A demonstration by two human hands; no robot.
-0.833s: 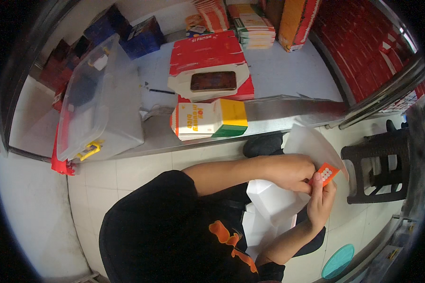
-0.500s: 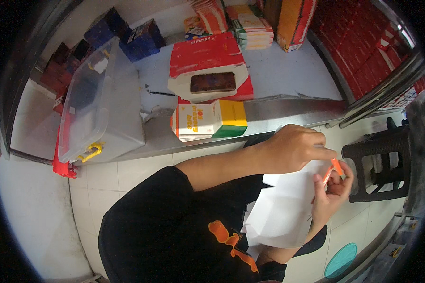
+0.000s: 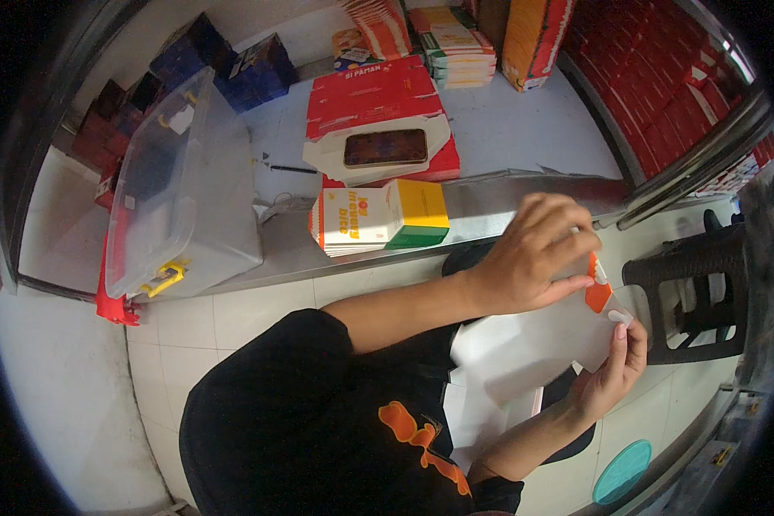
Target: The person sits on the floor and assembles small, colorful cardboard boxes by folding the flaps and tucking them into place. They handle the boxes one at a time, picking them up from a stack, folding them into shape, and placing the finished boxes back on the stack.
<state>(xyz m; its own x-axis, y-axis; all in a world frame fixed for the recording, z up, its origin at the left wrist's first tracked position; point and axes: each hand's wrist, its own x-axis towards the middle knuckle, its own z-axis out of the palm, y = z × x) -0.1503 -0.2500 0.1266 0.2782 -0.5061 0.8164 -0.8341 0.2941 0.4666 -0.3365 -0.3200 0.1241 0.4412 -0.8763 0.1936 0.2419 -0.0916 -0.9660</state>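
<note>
A partly folded cardboard box (image 3: 525, 344), white inside, lies tilted over my lap, with an orange-printed flap (image 3: 598, 297) at its far right corner. My left hand (image 3: 537, 254) reaches across from above, thumb and fingers closed on that orange flap. From below comes my right hand (image 3: 606, 370), its thumb and fingers pinching the box's right edge beside a small white tab (image 3: 618, 317). Part of the box's lower side is hidden behind my right forearm.
A phone (image 3: 385, 148) lies on a red and white flattened box (image 3: 374, 95) on the counter. Nearer are stacked folded cartons (image 3: 361, 219). A clear plastic bin (image 3: 189, 189) stands left. On the floor at right are a dark stool (image 3: 692, 297) and a teal disc (image 3: 622, 473).
My hands have moved apart along the box edge, the left one up and the right one slightly down. The box has tilted, and its flap now shows between my hands.
</note>
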